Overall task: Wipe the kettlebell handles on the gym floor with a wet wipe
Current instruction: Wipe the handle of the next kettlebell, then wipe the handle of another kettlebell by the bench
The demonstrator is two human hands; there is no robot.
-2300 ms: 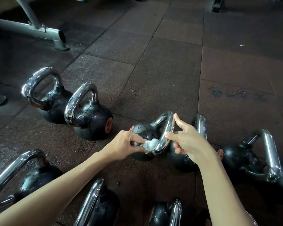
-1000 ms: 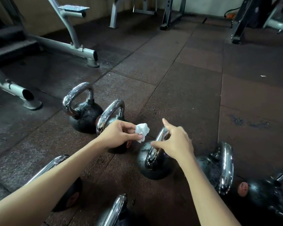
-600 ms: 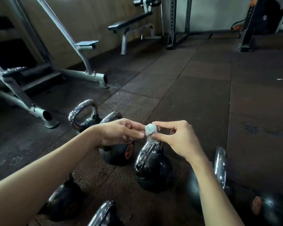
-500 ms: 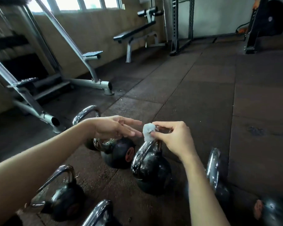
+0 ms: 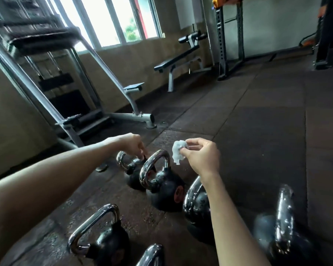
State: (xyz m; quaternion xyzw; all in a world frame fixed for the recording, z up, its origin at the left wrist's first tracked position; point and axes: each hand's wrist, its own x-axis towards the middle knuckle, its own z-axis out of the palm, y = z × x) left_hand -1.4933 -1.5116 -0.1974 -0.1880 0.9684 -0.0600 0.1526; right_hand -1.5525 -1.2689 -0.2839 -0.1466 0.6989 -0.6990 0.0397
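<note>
Wipe: the crumpled white wet wipe (image 5: 178, 153) hangs in the air just above and right of the curved chrome handle (image 5: 154, 164) of the second black iron kettlebell (image 5: 165, 194), touching no metal
Right: the right hand (image 5: 200, 158) pinches the wipe's edge between thumb and forefinger, the other fingers curled beside them
Left: the left hand (image 5: 131, 144) reaches down to the farthest black kettlebell (image 5: 133, 177); its fingertips sit by the handle root, but I cannot tell whether they grip
Floor: more kettlebells stand close together on the dark rubber floor tiles (image 5: 258, 131)
Handling: the wipe looks light, limp and damp, so a corner pinch will likely let it flap; bunching it round the bar should clean better
Hold: the bells are probably heavy enough to stay put; polished handles may turn slick once wet, so steady one at its root
</note>
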